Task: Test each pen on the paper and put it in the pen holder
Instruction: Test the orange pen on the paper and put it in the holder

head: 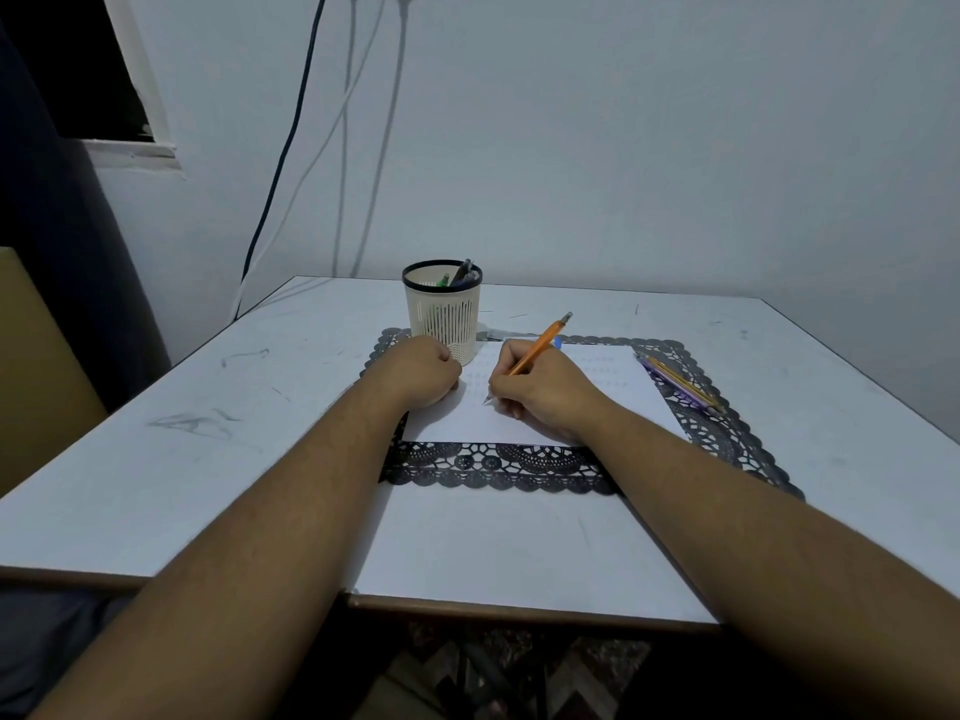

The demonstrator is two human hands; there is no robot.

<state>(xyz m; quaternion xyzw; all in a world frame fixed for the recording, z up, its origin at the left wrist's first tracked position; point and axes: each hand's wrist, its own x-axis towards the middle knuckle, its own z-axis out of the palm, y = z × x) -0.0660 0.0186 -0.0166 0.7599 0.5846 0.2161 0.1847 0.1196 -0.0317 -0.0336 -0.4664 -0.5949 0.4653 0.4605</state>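
On the near half of the white table (pixel 156 485), one black lace mat (pixel 498 467) carries one sheet of paper (pixel 597 402), and both hands rest on it: the left hand (pixel 415 374) lies curled into a loose fist at the sheet's left edge, gripping nothing visible, while the right hand (pixel 540 389) pinches one orange pen (pixel 540 348). Its tip touches the paper, its long axis slanting up to the far right. Farther off, a few pens (pixel 680 383) lie at the mat's right edge, and one pen holder (pixel 443 317) behind the left hand holds at least two.
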